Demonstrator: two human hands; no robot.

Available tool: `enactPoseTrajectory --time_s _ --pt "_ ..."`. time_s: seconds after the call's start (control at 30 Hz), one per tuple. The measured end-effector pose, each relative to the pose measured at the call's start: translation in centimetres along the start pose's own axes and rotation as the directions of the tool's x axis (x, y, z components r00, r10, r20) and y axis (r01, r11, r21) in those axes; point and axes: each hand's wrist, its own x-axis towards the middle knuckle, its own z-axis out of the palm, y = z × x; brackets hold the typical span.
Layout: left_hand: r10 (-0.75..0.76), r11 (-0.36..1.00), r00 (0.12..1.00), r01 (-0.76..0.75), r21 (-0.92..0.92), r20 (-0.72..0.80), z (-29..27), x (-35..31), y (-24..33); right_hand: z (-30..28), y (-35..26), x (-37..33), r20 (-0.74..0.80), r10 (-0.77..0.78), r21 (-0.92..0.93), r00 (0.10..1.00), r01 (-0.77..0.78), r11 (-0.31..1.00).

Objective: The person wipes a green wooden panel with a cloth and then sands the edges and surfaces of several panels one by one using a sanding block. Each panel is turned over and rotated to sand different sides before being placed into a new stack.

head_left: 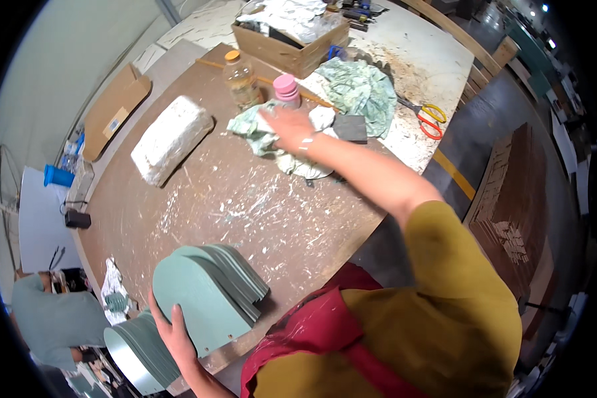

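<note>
The left hand (176,335), grip apart, rests against green arch-topped panels (196,286); uneven pressure could topple them. Whether the right hand (290,129) clamps the pale-green rag (247,128), I cannot tell.

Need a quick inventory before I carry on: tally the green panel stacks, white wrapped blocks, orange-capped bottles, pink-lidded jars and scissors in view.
Green panel stacks: 2
White wrapped block: 1
Orange-capped bottle: 1
Pink-lidded jar: 1
Scissors: 1
Total: 6
</note>
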Motion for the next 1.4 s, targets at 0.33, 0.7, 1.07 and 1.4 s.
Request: enactPoseTrajectory --time_s 0.33,0.7,1.07,1.4 --pt "-0.021 0.999 1.0 0.021 0.036 -0.021 -0.4 0.0 -0.3 -13.5 7.6 -5.3 -0.431 0.172 0.492 0.886 0.07 0.868" --pt "-0.007 0.999 1.0 0.008 0.048 -0.013 -0.6 0.2 -1.0 -4.9 10.6 -14.8 -0.127 0.102 0.211 0.987 -0.074 0.975" --pt "0.027 0.993 0.998 -0.022 0.113 -0.049 -0.6 0.5 -1.6 1.8 8.6 -18.7 0.181 0.213 0.257 0.96 -0.255 0.932" --pt "0.006 0.997 0.998 0.0 0.077 -0.069 -1.2 0.4 -2.0 -0.9 11.5 -10.5 -0.097 0.222 0.017 0.97 -0.221 0.975"
